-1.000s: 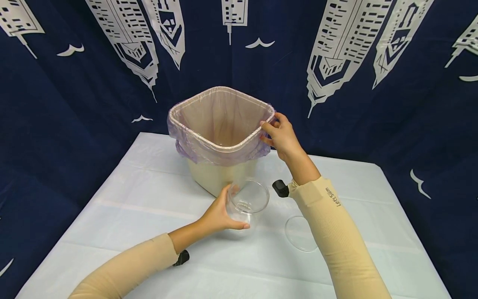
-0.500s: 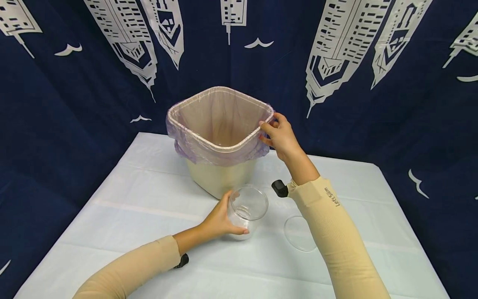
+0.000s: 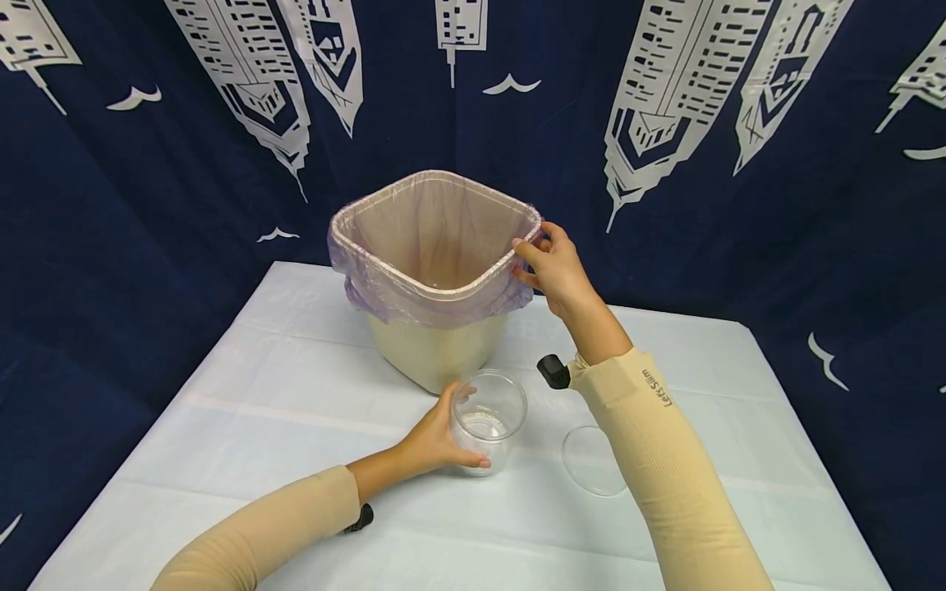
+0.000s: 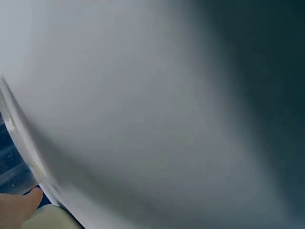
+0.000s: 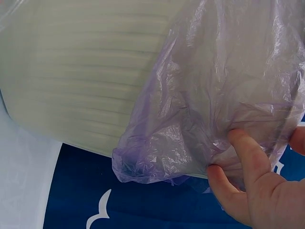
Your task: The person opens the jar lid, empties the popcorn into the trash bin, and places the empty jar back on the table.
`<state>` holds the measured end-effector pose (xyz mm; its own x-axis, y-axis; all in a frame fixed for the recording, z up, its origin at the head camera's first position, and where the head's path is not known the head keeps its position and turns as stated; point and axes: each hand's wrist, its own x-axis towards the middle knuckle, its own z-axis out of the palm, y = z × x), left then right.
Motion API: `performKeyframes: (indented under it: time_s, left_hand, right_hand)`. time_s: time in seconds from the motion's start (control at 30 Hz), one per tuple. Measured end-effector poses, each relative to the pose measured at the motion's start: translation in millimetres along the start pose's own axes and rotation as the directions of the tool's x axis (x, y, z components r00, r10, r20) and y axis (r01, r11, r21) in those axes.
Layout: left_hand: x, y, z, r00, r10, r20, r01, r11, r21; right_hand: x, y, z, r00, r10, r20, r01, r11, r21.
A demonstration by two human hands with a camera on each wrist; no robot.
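Observation:
My left hand holds a clear plastic tub by its side, thumb in front and fingers round the back. The tub stands upright with its mouth up, near the foot of a cream trash bin. At the bin's right corner, my right hand grips the rim over a thin purple bin liner. In the right wrist view its fingers press the liner from outside, with the thumb across the rim. Only the thumb and a sliver of the tub show in the left wrist view.
A thin clear round lid lies on the white-covered table, partly hidden by the right sleeve. Behind the table hangs a dark blue curtain with white building prints.
My left hand has brought the tub down and slightly towards me, and the tub has tipped to upright. The right hand stays on the bin's rim.

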<state>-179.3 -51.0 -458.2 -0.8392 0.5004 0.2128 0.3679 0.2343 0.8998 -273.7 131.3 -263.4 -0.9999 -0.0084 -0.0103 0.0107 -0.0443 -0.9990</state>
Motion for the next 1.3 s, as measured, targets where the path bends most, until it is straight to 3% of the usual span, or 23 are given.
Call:
performKeyframes:
  time_s: [0.1, 0.17, 0.43, 0.73, 0.87, 0.97, 1.03, 1.1, 1.2, 1.3]
  left_hand:
    - [-1.7, 7.3, -2.7, 0.999, 0.018, 0.027, -0.016, 0.998, -0.059]
    - [-1.3, 3.1, -2.8, 0.999, 0.024, 0.041, -0.022, 0.998, -0.058]
    - [1.3, -18.8, 0.7, 0.997, -0.046, 0.059, 0.048, 0.998, -0.043]
    - [-0.7, -12.7, -2.0, 0.991, -0.124, 0.042, 0.125, 0.992, -0.002]
    - [-4.6, -4.7, -3.4, 0.995, -0.096, -0.011, 0.096, 0.994, 0.05]
    - [-7.0, 4.7, -3.5, 0.998, -0.009, -0.067, 0.019, 0.99, 0.141]
    - [-7.7, 10.4, -4.0, 0.992, 0.086, -0.087, -0.065, 0.973, 0.222]
    - [-7.5, 15.7, -5.5, 0.978, 0.189, -0.088, -0.152, 0.936, 0.318]
    - [-6.5, 22.1, -8.8, 0.946, 0.317, -0.062, -0.256, 0.854, 0.453]
    - [-4.4, 26.8, -13.4, 0.914, 0.403, -0.037, -0.321, 0.778, 0.539]
  right_hand:
    - [1.0, 0.7, 0.7, 1.0, -0.004, -0.001, 0.004, 1.0, 0.012]
    - [1.6, 1.1, 0.9, 1.0, -0.006, -0.001, 0.006, 1.0, 0.018]
    - [1.5, 1.7, 0.8, 1.0, -0.003, -0.003, 0.003, 1.0, 0.014]
    - [1.5, 0.6, 0.4, 1.0, -0.005, 0.004, 0.005, 1.0, 0.019]
    - [1.7, 0.5, -0.2, 1.0, -0.008, 0.009, 0.008, 1.0, -0.005]
    - [1.6, 1.0, -0.2, 1.0, -0.021, 0.011, 0.021, 0.999, -0.037]
    - [1.4, 1.6, -0.4, 0.999, -0.03, 0.012, 0.031, 0.997, -0.064]
    - [1.2, 2.7, -1.7, 0.999, -0.041, 0.011, 0.042, 0.993, -0.11]
    - [1.8, 4.5, -5.3, 0.998, -0.059, 0.014, 0.06, 0.982, -0.176]
    - [2.6, 6.7, -10.0, 0.996, -0.082, 0.018, 0.084, 0.967, -0.24]
